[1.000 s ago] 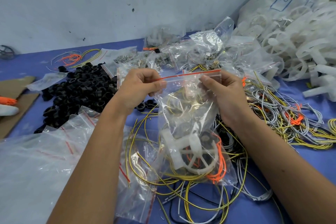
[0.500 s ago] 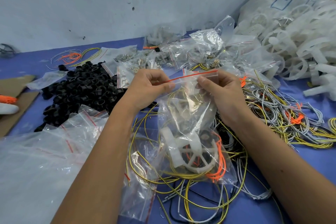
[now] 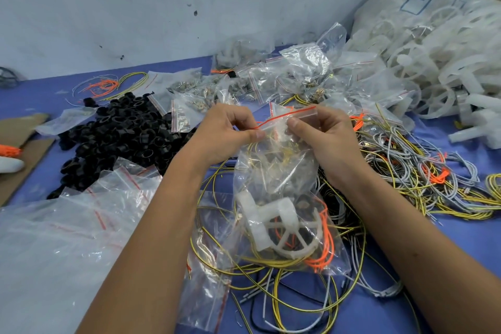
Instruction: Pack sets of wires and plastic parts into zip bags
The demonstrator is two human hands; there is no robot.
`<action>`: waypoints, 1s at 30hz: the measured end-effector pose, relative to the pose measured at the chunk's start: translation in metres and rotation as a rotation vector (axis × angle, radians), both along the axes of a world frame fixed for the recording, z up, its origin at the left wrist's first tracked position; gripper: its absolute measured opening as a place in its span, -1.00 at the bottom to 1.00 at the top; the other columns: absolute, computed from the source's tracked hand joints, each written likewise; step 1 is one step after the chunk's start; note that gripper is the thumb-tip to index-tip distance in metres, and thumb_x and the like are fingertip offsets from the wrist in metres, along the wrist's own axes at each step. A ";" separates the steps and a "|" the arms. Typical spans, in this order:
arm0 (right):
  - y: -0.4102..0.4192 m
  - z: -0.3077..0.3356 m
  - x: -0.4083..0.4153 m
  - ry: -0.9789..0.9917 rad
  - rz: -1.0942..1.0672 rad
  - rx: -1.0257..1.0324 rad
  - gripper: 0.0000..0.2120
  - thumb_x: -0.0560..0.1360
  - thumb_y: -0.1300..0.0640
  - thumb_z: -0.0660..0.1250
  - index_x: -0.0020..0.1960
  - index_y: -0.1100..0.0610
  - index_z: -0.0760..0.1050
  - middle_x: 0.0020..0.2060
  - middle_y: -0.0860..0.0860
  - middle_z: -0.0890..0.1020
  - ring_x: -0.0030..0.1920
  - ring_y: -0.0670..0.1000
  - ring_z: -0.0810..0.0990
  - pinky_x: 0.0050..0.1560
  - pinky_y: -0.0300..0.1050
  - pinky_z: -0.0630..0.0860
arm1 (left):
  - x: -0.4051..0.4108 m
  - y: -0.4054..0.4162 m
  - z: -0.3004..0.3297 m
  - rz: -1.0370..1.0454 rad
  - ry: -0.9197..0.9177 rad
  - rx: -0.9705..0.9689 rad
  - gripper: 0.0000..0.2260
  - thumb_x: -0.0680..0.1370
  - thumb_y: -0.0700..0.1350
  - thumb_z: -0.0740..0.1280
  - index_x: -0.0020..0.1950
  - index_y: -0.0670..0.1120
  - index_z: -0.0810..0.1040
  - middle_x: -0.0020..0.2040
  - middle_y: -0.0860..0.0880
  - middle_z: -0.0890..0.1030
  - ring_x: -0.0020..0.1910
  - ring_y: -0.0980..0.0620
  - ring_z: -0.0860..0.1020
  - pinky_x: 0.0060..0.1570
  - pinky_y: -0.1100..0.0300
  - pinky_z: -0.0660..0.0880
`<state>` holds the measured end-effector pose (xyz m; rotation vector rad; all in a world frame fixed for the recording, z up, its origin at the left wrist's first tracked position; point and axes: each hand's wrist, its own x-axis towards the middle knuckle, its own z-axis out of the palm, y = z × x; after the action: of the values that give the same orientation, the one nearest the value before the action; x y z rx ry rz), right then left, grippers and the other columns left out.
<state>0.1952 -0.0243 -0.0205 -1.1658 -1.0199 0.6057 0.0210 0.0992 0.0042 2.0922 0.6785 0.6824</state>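
I hold a clear zip bag (image 3: 273,171) with a red seal line upright over the blue table. Inside its bottom lie a white plastic wheel part (image 3: 273,225), yellow wires and an orange wire bundle (image 3: 322,247). My left hand (image 3: 225,133) pinches the left end of the bag's top strip between thumb and fingers. My right hand (image 3: 325,138) pinches the strip near its middle, close to the left hand. The bag's top right corner sticks up past my right fingers.
Loose yellow, grey and black wires (image 3: 423,176) spread right and below the bag. A heap of black rings (image 3: 119,130) lies at the left, empty zip bags (image 3: 67,225) at the lower left, filled bags (image 3: 292,76) behind, white plastic wheels (image 3: 439,62) at the right.
My two hands have drawn closer together along the bag's top strip, and the strip has tilted, its left end lower. The bag has stayed in place over the wires.
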 end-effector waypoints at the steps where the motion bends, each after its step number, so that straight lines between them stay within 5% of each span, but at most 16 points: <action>1: 0.000 0.000 0.000 -0.001 0.001 0.000 -0.84 0.54 0.26 0.46 -0.19 0.10 0.64 -0.37 -0.05 0.66 -0.38 -0.12 0.55 -0.35 -0.28 0.45 | -0.001 -0.001 0.002 -0.019 0.015 -0.002 -0.89 0.48 -0.28 0.54 -0.22 -0.16 0.68 -0.34 -0.07 0.60 -0.29 0.10 0.47 -0.19 0.19 0.38; 4: 0.001 -0.001 -0.001 -0.011 0.020 0.014 -0.84 0.53 0.29 0.46 -0.18 0.09 0.66 -0.32 0.01 0.69 -0.34 -0.12 0.58 -0.30 -0.29 0.49 | 0.000 -0.006 0.008 -0.038 -0.003 -0.021 -0.95 0.48 -0.19 0.56 -0.12 -0.08 0.73 -0.24 -0.22 0.66 -0.25 0.00 0.49 -0.19 0.16 0.41; 10: 0.001 -0.002 -0.002 -0.009 0.052 0.031 -0.86 0.52 0.34 0.47 -0.13 0.12 0.68 -0.29 0.08 0.69 -0.26 0.00 0.61 -0.22 -0.20 0.55 | 0.008 -0.009 0.009 -0.040 0.017 0.105 -0.84 0.49 -0.28 0.53 -0.23 -0.11 0.62 -0.36 0.04 0.53 -0.46 0.26 0.41 -0.35 0.40 0.30; 20: 0.001 -0.004 0.000 -0.120 0.019 0.014 -0.93 0.55 0.23 0.47 -0.11 0.20 0.68 -0.26 0.21 0.70 -0.29 -0.03 0.61 -0.24 -0.18 0.51 | 0.016 -0.016 0.010 0.002 -0.051 0.150 -0.92 0.51 -0.25 0.52 -0.16 -0.18 0.66 -0.31 -0.02 0.58 -0.34 0.11 0.46 -0.28 0.25 0.37; 24: -0.005 0.005 -0.004 -0.187 0.093 -0.043 -0.65 0.61 -0.01 0.39 -0.17 0.26 0.56 -0.36 0.09 0.61 -0.36 -0.09 0.51 -0.34 -0.23 0.42 | 0.015 -0.011 0.015 0.180 -0.271 0.123 -0.88 0.55 -0.24 0.46 -0.16 -0.11 0.60 -0.34 -0.06 0.57 -0.33 0.01 0.51 -0.28 0.20 0.41; 27: -0.011 0.014 -0.011 -0.425 0.311 -0.234 -0.51 0.49 -0.27 0.38 -0.04 0.19 0.63 -0.24 0.21 0.66 -0.30 0.02 0.61 -0.25 -0.08 0.53 | 0.013 -0.006 0.017 0.309 -0.393 0.115 -0.82 0.54 -0.17 0.46 -0.21 0.04 0.56 -0.37 0.04 0.56 -0.35 0.02 0.51 -0.24 0.18 0.46; 30: -0.012 0.016 -0.017 -0.590 0.405 -0.310 -0.63 0.49 -0.15 0.46 -0.01 0.17 0.64 -0.19 0.23 0.69 -0.18 0.26 0.69 -0.11 0.23 0.63 | 0.012 0.001 0.015 0.380 -0.404 0.111 -0.83 0.53 -0.12 0.47 -0.21 0.07 0.57 -0.41 0.16 0.54 -0.42 0.15 0.43 -0.31 0.24 0.39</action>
<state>0.1778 -0.0367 -0.0042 -1.4655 -1.7379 0.7761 0.0332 0.1001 0.0191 1.8532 0.8245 1.3386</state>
